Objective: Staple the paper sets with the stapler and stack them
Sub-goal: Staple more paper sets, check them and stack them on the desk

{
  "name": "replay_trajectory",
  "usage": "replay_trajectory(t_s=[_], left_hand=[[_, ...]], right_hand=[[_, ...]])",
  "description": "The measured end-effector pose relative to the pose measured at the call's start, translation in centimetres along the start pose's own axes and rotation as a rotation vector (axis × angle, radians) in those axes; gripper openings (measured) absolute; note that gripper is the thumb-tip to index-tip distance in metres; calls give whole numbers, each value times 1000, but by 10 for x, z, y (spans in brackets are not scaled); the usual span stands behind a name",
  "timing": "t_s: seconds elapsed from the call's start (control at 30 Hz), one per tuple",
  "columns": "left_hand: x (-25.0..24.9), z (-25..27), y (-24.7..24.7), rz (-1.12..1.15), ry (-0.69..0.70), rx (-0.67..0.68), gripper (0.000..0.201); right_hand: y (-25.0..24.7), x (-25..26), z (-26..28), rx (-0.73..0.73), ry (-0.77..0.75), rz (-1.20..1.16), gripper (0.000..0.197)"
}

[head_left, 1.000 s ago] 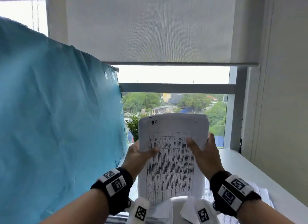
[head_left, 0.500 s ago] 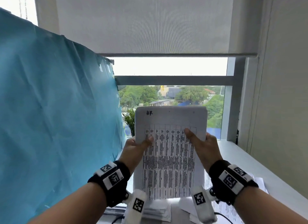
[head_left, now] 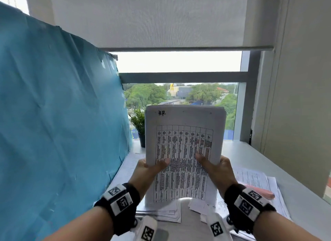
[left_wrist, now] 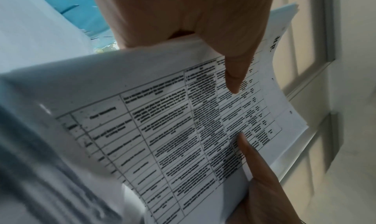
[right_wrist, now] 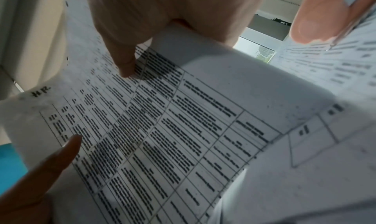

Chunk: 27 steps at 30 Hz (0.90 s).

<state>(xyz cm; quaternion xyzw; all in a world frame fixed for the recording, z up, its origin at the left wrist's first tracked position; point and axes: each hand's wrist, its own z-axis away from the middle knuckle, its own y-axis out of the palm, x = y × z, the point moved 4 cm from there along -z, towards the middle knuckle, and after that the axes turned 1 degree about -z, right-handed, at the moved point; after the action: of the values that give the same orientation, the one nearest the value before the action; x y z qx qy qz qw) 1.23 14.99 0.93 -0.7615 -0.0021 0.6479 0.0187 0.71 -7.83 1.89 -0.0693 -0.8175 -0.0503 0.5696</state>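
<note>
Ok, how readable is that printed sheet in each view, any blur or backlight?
Head view: the paper set is backlit by the bright window, table grid visible, text too small to read. Left wrist view: near edge smeared, print beside the left hand's thumb soft. Right wrist view: "HR" mark legible, rows blurred, a shadow under the right hand's thumb.

The blue sheet (head_left: 53, 124) walls off nine o'clock; paper piles (head_left: 254, 179) crowd the desk (head_left: 295, 210) at five o'clock, bare farther right.
</note>
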Motion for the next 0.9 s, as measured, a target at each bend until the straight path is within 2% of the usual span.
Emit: replay_trajectory(t_s=[0.07, 0.17, 0.27, 0.33, 0.4, 0.5, 0.6, 0.67, 0.73, 0.83, 0.9], left_hand=[[2, 0, 1, 32, -20, -16, 77], [-1, 0, 0, 26, 0, -60, 40], [-8, 2, 1, 3, 21, -27, 24], [-23, 5, 0, -18, 38, -2, 22], [-43, 3, -2, -34, 66, 33, 25], [-69, -8, -11, 56, 84, 40, 44], [-76, -15, -16, 113, 49, -27, 33], [-71, -17, -16, 61, 54, -65, 26], [-61, -15, -18, 25, 55, -102, 20], [-43, -13, -23, -20, 30, -142, 14], [-34, -10, -25, -44, 16, -147, 16]], right_hand=[[1, 1, 0, 13, 3, 10, 34], [1, -1, -1, 27, 13, 36, 37], [-1, 5, -4, 25, 0, 26, 53], [-4, 12, -10, 30, -2, 24, 57], [-6, 19, -13, 85, 30, 4, 45], [-9, 21, -10, 174, 115, 11, 49], [-11, 13, -5, 228, 164, 121, 57], [-17, 8, -8, 238, 117, 301, 81], [-24, 9, -10, 317, 36, 658, 91], [-50, 8, -9, 332, 7, 1319, 63], [-66, -1, -9, 361, 78, 1575, 49]])
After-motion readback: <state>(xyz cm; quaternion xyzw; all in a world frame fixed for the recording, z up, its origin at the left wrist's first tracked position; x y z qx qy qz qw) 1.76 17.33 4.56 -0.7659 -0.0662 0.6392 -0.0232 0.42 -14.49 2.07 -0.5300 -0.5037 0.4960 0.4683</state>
